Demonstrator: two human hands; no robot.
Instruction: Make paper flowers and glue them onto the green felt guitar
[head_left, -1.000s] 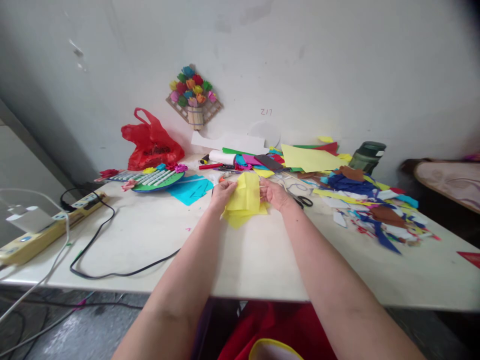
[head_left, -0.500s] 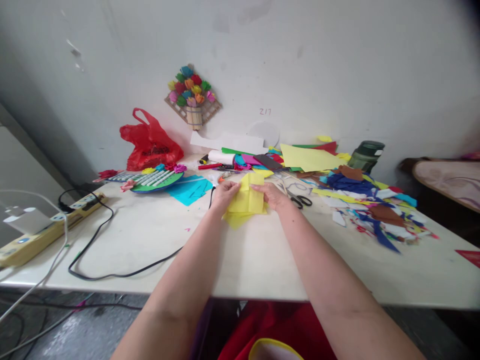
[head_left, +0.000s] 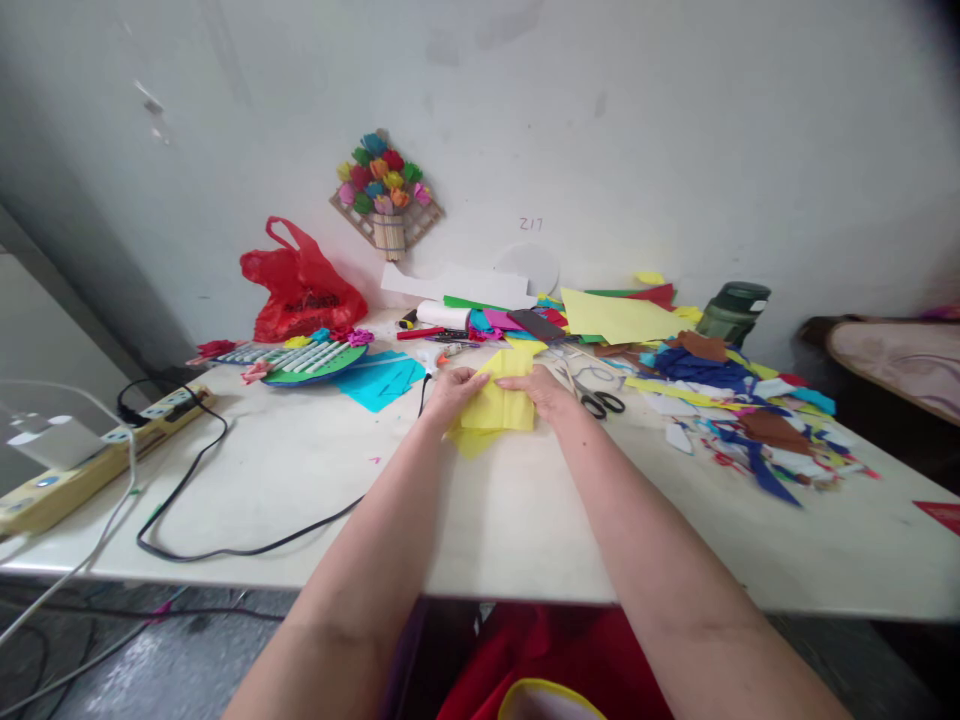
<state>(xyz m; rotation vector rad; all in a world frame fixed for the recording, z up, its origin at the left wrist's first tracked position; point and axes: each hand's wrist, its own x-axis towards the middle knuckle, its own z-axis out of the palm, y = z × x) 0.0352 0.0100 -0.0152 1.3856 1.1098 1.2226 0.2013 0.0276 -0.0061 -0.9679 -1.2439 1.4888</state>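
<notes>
A creased yellow paper point(head_left: 499, 408) is held up over the table between my two hands. My left hand point(head_left: 451, 392) pinches its left edge, thumb on the front. At its right side my right hand point(head_left: 541, 390) grips it, with the thumb lying across the front near the middle. Another yellow piece point(head_left: 474, 442) shows below the held paper, on the table. Black-handled scissors point(head_left: 602, 404) lie just right of my right hand. Behind my left hand is a glue gun point(head_left: 433, 358), partly hidden. Blue paper point(head_left: 381, 380) lies to the left.
A red bag point(head_left: 300, 290) and a green disc with rolled paper sticks point(head_left: 315, 362) stand at the left, near a power strip point(head_left: 112, 465) and a black cable point(head_left: 225, 550). Coloured scraps point(head_left: 772, 430) and a green bottle point(head_left: 731, 312) are at the right.
My right thumb has moved left across the front of the yellow paper. The held paper looks flatter and has shifted slightly to the right.
</notes>
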